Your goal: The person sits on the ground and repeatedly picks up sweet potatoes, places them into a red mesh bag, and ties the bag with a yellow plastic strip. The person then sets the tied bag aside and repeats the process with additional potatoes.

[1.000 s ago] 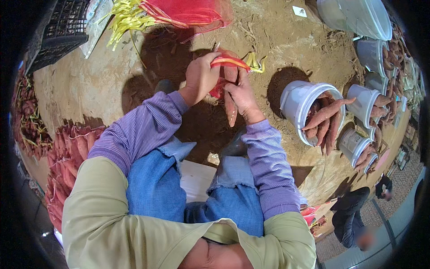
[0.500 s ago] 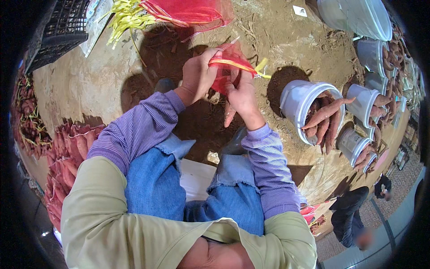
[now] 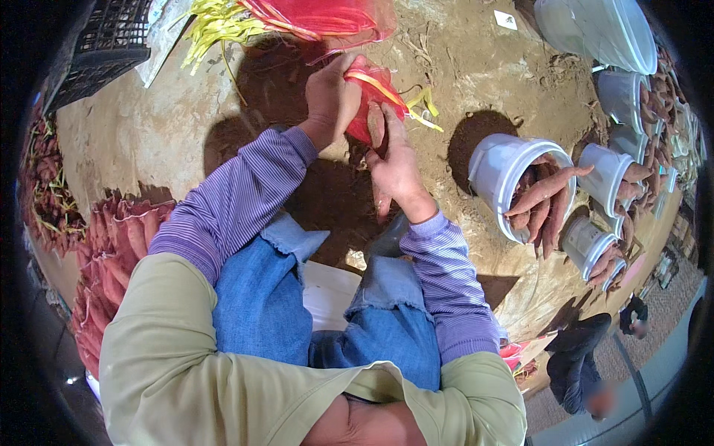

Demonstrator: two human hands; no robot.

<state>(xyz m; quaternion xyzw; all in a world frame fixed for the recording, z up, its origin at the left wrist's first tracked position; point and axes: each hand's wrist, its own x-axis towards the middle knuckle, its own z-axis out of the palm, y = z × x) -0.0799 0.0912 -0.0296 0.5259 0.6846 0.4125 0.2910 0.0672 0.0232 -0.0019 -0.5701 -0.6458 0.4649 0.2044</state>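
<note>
Close around hands, bucket, red bags

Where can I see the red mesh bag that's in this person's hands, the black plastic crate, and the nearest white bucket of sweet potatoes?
Red mesh bag (image 3: 364, 104): head view, on mesh below its banded edge.
Black plastic crate (image 3: 97, 70): head view, side wall.
White bucket (image 3: 492, 172): head view, outer wall.

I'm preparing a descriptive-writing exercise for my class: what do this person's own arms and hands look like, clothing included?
The left hand and right hand wear no gloves. Purple sleeve covers with fine pale stripes wrap both forearms, ending in plainer purple bands near wrist and elbow. Above them show pale green sleeves.
</note>
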